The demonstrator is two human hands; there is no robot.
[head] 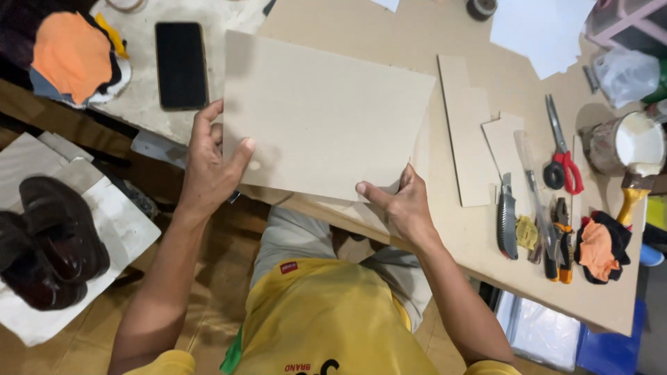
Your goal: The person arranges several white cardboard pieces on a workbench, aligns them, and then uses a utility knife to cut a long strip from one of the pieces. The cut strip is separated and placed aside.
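I saw the left hand [206, 167] gripping the left edge of a plain cardboard sheet [323, 114], thumb on top, fingers spread along the edge. The right hand [403, 201] pinched the sheet's lower right corner, thumb on top, the other fingers under it. The sheet was lifted and tilted over the near edge of the worktable [472, 236], above the person's lap. As I judged it, cutting was partly done: two narrower cardboard strips [467, 128] already lay flat on the table to the right, while this big sheet looked uncut, no marks that I could tell. Tools sat untouched further right: utility knife [506, 226], red-handled scissors [561, 149], pliers [561, 239], a glue pot [629, 142] with a brush [636, 187]. A black phone [180, 64] lay up left, dark shoes [48, 239] on paper on the floor to the left.
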